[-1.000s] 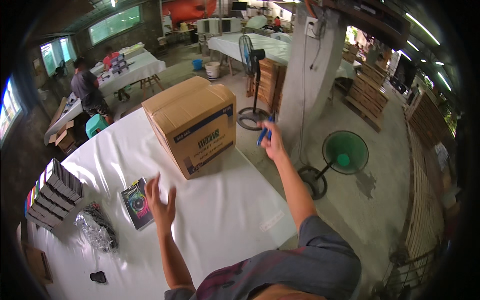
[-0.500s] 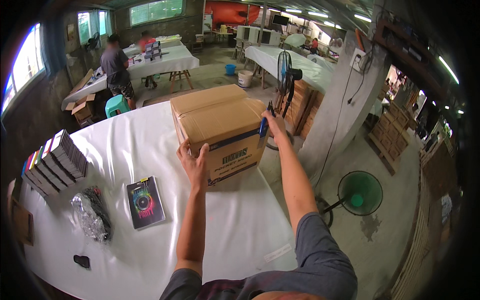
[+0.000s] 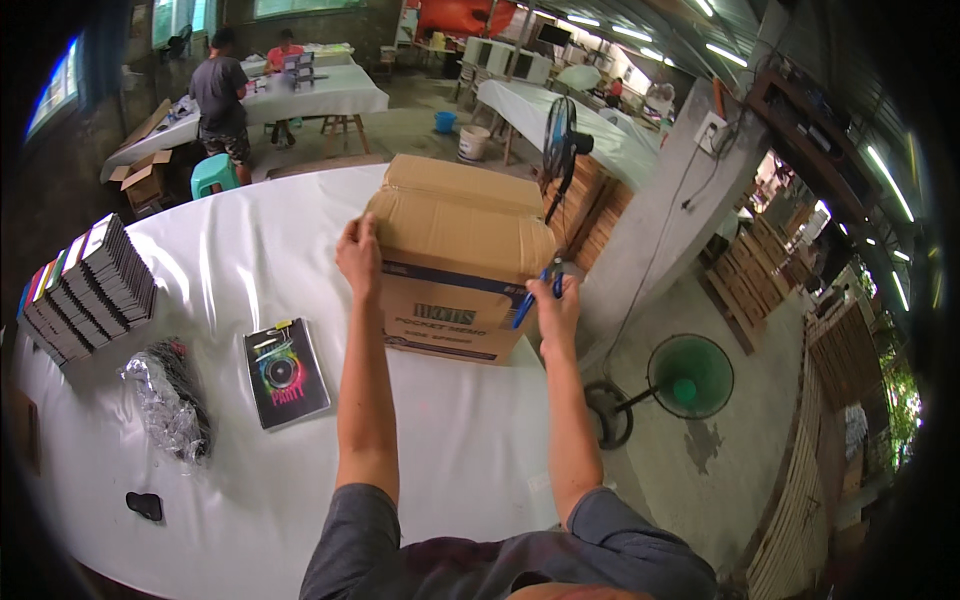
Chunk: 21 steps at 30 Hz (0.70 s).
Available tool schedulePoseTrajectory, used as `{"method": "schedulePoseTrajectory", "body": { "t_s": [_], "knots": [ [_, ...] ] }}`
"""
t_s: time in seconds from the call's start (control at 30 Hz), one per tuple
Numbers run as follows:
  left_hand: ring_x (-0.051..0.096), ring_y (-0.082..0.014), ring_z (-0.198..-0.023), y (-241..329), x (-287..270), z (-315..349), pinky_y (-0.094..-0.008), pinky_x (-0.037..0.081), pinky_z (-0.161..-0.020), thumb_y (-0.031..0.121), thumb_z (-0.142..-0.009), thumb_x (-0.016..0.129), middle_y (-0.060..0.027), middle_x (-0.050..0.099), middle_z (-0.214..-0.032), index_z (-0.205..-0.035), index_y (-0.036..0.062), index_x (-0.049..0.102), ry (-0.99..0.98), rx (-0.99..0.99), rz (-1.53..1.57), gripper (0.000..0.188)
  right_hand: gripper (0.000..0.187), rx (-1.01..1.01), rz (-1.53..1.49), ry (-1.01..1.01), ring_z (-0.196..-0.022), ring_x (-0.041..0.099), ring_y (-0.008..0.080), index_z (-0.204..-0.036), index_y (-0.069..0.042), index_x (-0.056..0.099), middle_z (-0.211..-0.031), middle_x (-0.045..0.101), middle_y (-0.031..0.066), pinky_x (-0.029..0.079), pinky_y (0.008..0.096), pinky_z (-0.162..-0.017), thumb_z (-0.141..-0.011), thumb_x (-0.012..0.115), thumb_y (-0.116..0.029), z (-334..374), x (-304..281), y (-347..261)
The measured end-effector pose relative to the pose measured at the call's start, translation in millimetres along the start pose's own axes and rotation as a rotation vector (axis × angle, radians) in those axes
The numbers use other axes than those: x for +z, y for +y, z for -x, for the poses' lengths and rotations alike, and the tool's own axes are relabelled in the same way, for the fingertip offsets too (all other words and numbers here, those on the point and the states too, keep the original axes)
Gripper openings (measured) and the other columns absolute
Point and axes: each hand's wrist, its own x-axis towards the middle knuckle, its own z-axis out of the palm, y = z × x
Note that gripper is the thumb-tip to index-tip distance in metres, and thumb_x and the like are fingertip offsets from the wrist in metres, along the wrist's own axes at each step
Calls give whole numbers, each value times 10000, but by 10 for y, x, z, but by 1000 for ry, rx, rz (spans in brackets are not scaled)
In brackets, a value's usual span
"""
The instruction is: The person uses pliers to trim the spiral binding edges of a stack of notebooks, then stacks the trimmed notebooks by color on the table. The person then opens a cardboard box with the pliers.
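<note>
A brown cardboard box point(image 3: 455, 225) with printing and a dark blue band on its front stands on the white-covered table point(image 3: 450, 450). Its top flaps look folded down. My left hand point(image 3: 358, 255) grips the box's upper left corner, with the fingers partly hidden behind it. At the right front edge, my right hand point(image 3: 556, 310) is closed around a blue-handled hand tool point(image 3: 523, 308) with a dark tip; its exact kind is unclear. That hand also rests against the box.
On the left are stacked notebooks point(image 3: 90, 285), a plastic-wrapped dark bundle point(image 3: 170, 400), a black notebook point(image 3: 286, 375) and a small black object point(image 3: 144, 505). Beyond the table's right edge stand a fan point(image 3: 562, 145), a concrete pillar point(image 3: 665, 220) and a green round-mouthed object point(image 3: 690, 377). People work at a far table.
The box has turned so its front faces me more squarely. My left hand has gone up to its top corner, and my right hand has come down its right edge with the tool. The view has shifted.
</note>
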Motion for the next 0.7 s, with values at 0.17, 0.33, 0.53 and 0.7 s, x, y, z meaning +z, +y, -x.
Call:
{"method": "schedulePoseTrajectory", "body": {
  "t_s": [0.17, 0.33, 0.53, 0.7],
  "knots": [
    [601, -142, -822, 62, -215, 152, -268, 451, -775, 299, -825, 649, -75, 691, -899, -1016, 0, 676, -58, -113, 109, 355, 281, -171, 123, 88, -734, 445, 81, -876, -51, 458, -828, 475, 0, 395, 239, -668, -737, 690, -127, 641, -161, -133],
    [590, -108, -777, 161, -488, 774, -242, 450, -749, 234, -842, 647, -60, 688, -861, -1009, -5, 680, -1, -45, 166, 294, 324, 22, -14, 52, -788, 465, 124, -909, -15, 483, -864, 499, 39, 407, 270, -738, -710, 695, -157, 621, -543, -113],
    [574, -95, -752, 366, -815, 1189, -230, 444, -724, 232, -854, 631, -47, 689, -852, -1020, 0, 676, 63, -88, 136, 288, 275, 92, -108, 43, -728, 423, 92, -842, -41, 466, -798, 457, 0, 389, 242, -676, -714, 685, -148, 789, -693, -354],
    [432, -71, -606, 523, -1087, 1684, -243, 361, -566, 257, -864, 623, 27, 547, -629, -988, -23, 674, 38, -19, -5, 310, 272, 93, -192, 76, -743, 386, 85, -818, -62, 431, -799, 407, -25, 350, 229, -689, -724, 679, -122, 990, -944, -450]
  ]
}}
